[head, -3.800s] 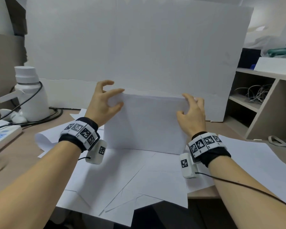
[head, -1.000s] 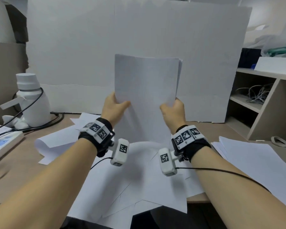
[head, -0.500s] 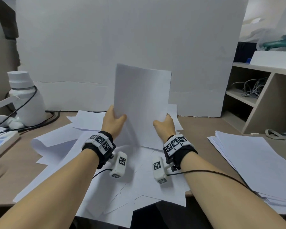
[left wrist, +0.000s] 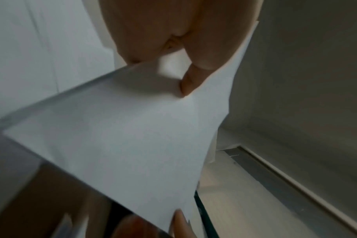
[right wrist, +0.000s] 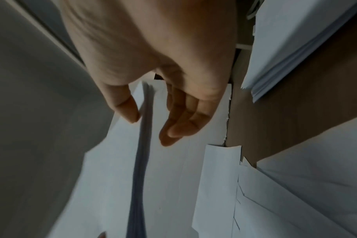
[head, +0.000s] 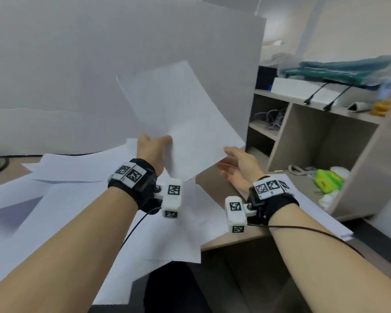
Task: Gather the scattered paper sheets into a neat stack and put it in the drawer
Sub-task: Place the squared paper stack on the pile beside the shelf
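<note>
Left hand [head: 152, 148] pinching thin white paper stack [head: 181, 118], frame centre | right hand [head: 239, 167] loose, releasing | advice: support the sagging corner.

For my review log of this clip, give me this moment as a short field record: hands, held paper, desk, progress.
left hand: pinches the held stack's lower edge
right hand: open beside the stack's edge, fingers straight, not gripping
held stack: off the desk, tilted
loose sheets: scattered on the desk
second pile: at desk's right end
drawer: not visible
progress: gathering unfinished

Two hands [head: 152, 150]; two paper stacks [head: 183, 116]; one shelf unit [head: 325, 141].
</note>
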A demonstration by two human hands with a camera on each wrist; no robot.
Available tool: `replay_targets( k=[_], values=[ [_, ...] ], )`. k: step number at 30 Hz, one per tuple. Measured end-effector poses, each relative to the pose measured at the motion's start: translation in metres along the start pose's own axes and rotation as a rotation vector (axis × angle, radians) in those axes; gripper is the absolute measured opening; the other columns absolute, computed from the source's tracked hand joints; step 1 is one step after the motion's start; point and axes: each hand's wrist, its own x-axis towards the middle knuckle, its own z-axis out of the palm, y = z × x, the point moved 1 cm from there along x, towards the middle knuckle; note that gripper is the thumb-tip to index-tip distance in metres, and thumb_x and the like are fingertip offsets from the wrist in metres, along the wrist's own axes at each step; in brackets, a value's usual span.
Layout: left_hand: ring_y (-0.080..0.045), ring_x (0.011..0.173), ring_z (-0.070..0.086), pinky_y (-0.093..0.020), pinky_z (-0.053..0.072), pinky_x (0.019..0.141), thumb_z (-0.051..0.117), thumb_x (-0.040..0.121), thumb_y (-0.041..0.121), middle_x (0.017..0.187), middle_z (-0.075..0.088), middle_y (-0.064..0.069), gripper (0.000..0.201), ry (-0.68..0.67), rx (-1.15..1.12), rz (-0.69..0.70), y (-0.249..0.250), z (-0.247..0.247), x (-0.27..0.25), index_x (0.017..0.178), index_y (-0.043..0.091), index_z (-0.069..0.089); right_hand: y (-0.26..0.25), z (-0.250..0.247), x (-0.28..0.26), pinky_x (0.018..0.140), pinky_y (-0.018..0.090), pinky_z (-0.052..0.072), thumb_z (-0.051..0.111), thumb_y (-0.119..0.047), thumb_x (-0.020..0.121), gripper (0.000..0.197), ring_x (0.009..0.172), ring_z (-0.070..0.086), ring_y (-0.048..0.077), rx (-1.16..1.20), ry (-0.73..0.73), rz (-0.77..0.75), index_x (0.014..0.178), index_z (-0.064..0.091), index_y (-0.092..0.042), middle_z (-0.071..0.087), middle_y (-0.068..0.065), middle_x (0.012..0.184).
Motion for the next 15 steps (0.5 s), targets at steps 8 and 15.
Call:
replay_targets(
  k=[8,15],
  values=[
    [-0.032,0.081,0.064,-0.031,0.059,0.061,0.048,0.089,-0.014,0.087,0.064,-0.017,0.017,-0.213,0.002,-0.278,-0.047,0.104,-0.043,0.101,-0.008,0.057,-0.038,-0.093,-0.032,0.035,0.016,0.025,0.055,0.004,0.089,0.021,0.04,0.043,0.014,-0.269,0.348,-0.275,0.073,0.055,-0.008,0.056,0.013,0.067],
    [-0.038,0.101,0.069,-0.059,0.057,0.087,0.057,0.079,-0.021,0.107,0.071,-0.017,0.019,-0.396,0.202,-0.336,-0.098,0.176,-0.071,0.086,-0.006,0.065,-0.031,-0.209,-0.053,0.036,0.018,0.032,0.055,0.006,0.088,0.022,0.034,0.045,0.011,-0.336,0.566,-0.15,0.071,0.054,-0.009,0.052,0.012,0.063]
  ],
)
